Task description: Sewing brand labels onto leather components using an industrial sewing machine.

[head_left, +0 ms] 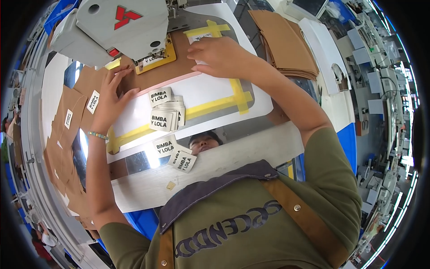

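Hands (112, 96) flat — pressing brown piece (172, 67).

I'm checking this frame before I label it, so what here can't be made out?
- What lies under the right hand: its palm and fingers cover the spot on the brown panel.
- The needle area of the sewing machine head: the grey housing hides it.
- The lower labels in the pile of white labels: the top ones overlap them.
- The left hand fingertips' grip: too small to tell.
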`<state>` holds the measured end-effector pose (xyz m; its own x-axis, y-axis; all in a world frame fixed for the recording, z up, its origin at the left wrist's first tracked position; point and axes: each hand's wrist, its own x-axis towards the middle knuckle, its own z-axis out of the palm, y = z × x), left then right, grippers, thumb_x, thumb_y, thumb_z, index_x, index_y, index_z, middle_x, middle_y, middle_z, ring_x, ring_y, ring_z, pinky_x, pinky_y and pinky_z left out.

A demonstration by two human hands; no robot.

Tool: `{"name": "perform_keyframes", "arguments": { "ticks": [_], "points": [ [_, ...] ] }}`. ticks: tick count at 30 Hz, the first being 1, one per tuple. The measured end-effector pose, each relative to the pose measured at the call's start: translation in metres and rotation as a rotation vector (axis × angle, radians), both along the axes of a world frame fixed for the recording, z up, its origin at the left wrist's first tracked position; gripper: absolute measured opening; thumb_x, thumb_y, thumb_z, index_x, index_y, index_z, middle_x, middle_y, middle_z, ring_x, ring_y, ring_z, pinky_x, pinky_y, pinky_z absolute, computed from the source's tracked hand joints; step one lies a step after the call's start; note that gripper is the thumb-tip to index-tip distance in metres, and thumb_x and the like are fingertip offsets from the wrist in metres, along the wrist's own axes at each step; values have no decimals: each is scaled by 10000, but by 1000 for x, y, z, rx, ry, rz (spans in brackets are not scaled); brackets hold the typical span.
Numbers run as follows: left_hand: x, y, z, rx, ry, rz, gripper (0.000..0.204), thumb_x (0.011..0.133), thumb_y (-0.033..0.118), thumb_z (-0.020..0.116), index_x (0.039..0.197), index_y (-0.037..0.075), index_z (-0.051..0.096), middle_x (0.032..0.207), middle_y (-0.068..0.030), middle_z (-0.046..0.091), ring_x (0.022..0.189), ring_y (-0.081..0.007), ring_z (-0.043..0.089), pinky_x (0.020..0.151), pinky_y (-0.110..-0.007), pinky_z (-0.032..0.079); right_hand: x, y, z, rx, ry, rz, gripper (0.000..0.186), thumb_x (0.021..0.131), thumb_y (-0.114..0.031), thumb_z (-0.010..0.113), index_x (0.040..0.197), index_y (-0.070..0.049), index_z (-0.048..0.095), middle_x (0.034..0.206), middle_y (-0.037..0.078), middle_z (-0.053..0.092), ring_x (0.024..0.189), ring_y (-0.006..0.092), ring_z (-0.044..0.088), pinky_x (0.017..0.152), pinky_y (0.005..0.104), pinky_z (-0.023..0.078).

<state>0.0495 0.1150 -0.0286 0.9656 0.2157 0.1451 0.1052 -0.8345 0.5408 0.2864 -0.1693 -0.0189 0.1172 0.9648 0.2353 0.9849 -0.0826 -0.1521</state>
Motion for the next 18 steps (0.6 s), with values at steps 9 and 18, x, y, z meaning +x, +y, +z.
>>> {"name": "perform_keyframes", "arguments": {
  "ticks": [9,18],
  "points": [
    [2,11,-12,76,-71,-22,516,899,140,821,1388,30,698,1473,-121,628,1393,-311,559,1215,-405,401,-11,-6,-8,-85,-174,-25,313,998,-311,731,1210,-80,743,1296,36,723,1178,236,698,941,382,595],
    [10,-9,-21,369,-320,-182,186,922,41,764,1104,7,765,1071,-88,703,959,-295,699,833,-413,573,-31,-37,1,168,-175,73,264,955,-204,765,1193,-92,743,1290,43,731,1150,255,701,926,406,600]
  ]
}}
